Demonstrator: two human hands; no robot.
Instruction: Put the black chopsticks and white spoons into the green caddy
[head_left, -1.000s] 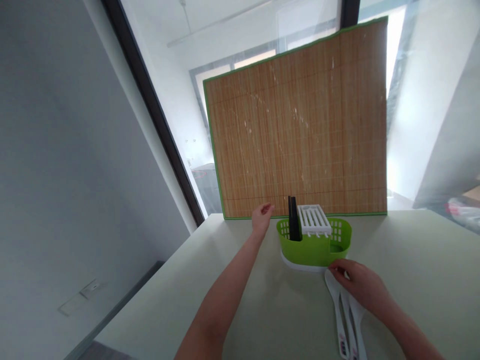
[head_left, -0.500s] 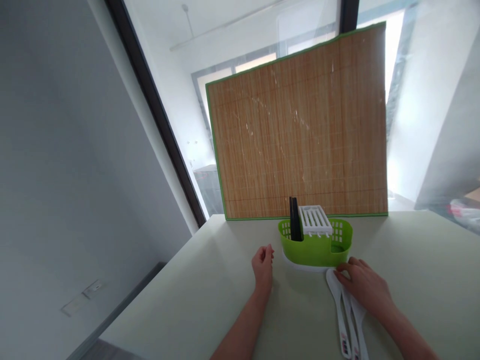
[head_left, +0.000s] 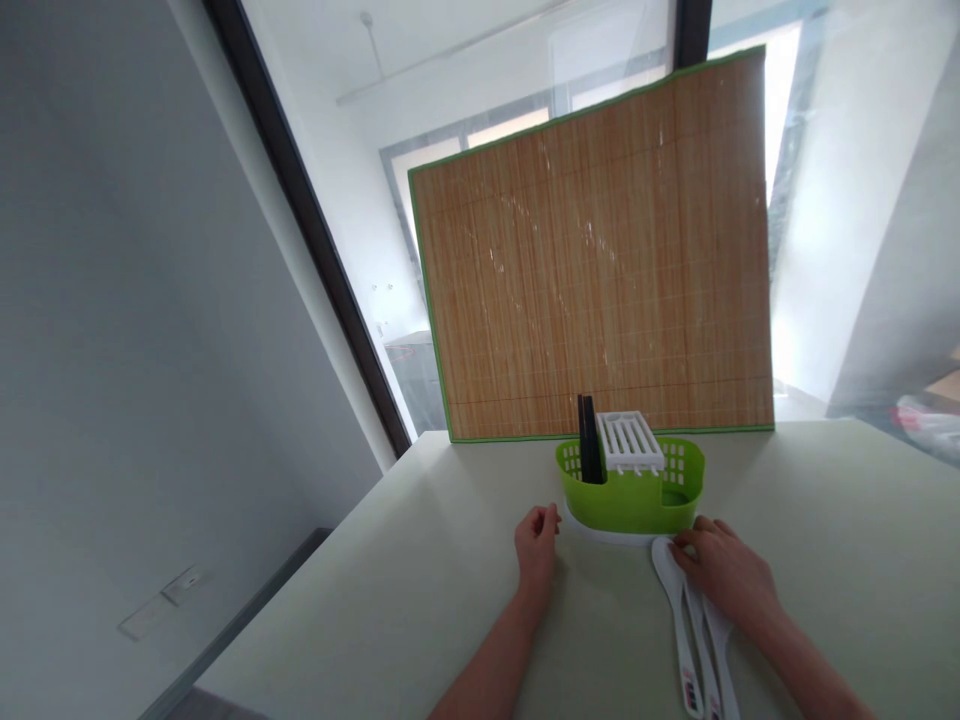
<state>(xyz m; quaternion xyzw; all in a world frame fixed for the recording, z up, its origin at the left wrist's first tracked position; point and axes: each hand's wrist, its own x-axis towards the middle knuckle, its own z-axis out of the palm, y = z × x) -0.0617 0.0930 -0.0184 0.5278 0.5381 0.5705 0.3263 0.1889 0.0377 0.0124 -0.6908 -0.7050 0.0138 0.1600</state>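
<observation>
Three long white plastic spoons [head_left: 684, 630] lie side by side on the table, handles toward me, with labels near the handle ends. My right hand [head_left: 726, 572] rests over their far ends, its thumb and fingertips closed at a spoon head and partly hiding the heads. Just behind them stands a green plastic utensil caddy [head_left: 630, 500] on a white base. My left hand [head_left: 537, 540] is curled closed beside the caddy's left front, apart from it, with nothing visible inside. Black chopsticks [head_left: 589, 440] stand in the caddy's left compartment.
A white slotted rack [head_left: 631, 440] with small hooks sits over the caddy's middle. Behind the pale table [head_left: 420, 560], a bamboo mat [head_left: 600, 270] with green edging stands upright against glass. A grey wall [head_left: 150, 380] is on the left.
My left hand has shifted slightly right and nearer to me, still curled. My right hand stays at the spoon heads, and the spoons have barely moved.
</observation>
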